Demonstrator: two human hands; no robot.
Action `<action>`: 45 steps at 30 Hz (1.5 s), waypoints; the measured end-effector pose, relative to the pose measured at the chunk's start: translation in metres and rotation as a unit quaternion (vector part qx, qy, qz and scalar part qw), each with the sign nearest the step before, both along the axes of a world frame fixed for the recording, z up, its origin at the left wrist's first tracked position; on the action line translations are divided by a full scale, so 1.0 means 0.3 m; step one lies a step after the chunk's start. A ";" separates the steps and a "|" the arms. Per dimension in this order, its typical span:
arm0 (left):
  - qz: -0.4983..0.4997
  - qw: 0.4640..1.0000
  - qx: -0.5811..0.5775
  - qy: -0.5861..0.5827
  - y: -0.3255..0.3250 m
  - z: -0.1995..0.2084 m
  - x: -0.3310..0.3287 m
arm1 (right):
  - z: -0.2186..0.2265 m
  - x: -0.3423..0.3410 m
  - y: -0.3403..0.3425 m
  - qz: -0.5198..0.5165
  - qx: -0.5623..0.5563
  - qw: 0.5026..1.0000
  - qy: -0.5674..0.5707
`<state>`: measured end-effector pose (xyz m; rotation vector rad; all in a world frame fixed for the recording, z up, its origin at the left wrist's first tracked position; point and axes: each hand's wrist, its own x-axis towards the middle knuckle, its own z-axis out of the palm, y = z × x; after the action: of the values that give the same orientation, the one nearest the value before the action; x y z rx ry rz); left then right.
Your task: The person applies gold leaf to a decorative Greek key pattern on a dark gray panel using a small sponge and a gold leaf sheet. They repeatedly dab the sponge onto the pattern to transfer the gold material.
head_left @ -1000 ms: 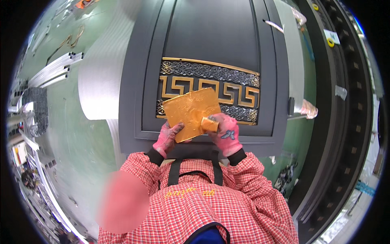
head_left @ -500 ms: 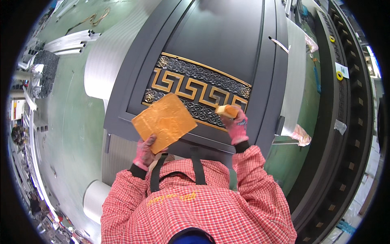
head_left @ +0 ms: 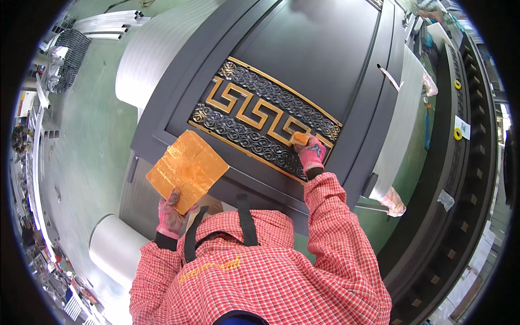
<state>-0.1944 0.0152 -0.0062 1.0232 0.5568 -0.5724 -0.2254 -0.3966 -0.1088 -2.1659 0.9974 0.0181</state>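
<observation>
A dark grey door panel (head_left: 319, 59) lies in front of me, with a carved band (head_left: 260, 111) of gold key pattern between rows of dark scrollwork. My left hand (head_left: 172, 218), in a pink glove, grips the lower corner of a square board (head_left: 189, 168) coated with wet-looking gold paint. The board is tilted above the near left edge of the door. In my pink-gloved right hand (head_left: 311, 154) is a small sponge block (head_left: 299, 138) with an orange-gold face. It is at the right part of the gold key pattern and seems to touch it.
White foam sheeting (head_left: 151, 59) drapes beyond the door's left side, and a foam roll (head_left: 114, 244) lies at lower left. Metal tubes (head_left: 105, 24) rest on the green floor. Along the right runs a long dark beam (head_left: 433, 216) with yellow tape rolls (head_left: 458, 133).
My right hand has brought the sponge block onto the gold pattern. The board in my left hand has moved left and lower in view, as the whole view has turned somewhat.
</observation>
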 end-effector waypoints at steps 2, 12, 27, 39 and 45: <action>0.014 1.000 0.005 0.009 -0.015 0.021 0.001 | -0.014 -0.027 0.007 0.006 0.035 0.999 0.009; -0.004 1.000 0.028 -0.004 -0.044 0.021 -0.008 | -0.151 -0.001 -0.047 -0.032 0.007 0.996 -0.086; 0.000 1.000 0.027 0.008 -0.029 0.015 -0.022 | -0.081 -0.064 0.002 0.004 -0.090 0.989 -0.120; 0.007 1.000 0.018 0.005 -0.027 0.014 -0.023 | -0.054 0.103 -0.052 0.082 -0.060 0.988 -0.115; 0.019 1.000 0.022 0.010 -0.022 0.008 -0.024 | -0.035 0.150 -0.105 0.179 -0.092 0.980 -0.009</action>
<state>-0.2015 0.0085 -0.0038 1.0478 0.6072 -0.5401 -0.1805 -0.4282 -0.1193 -2.4858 0.6071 0.0807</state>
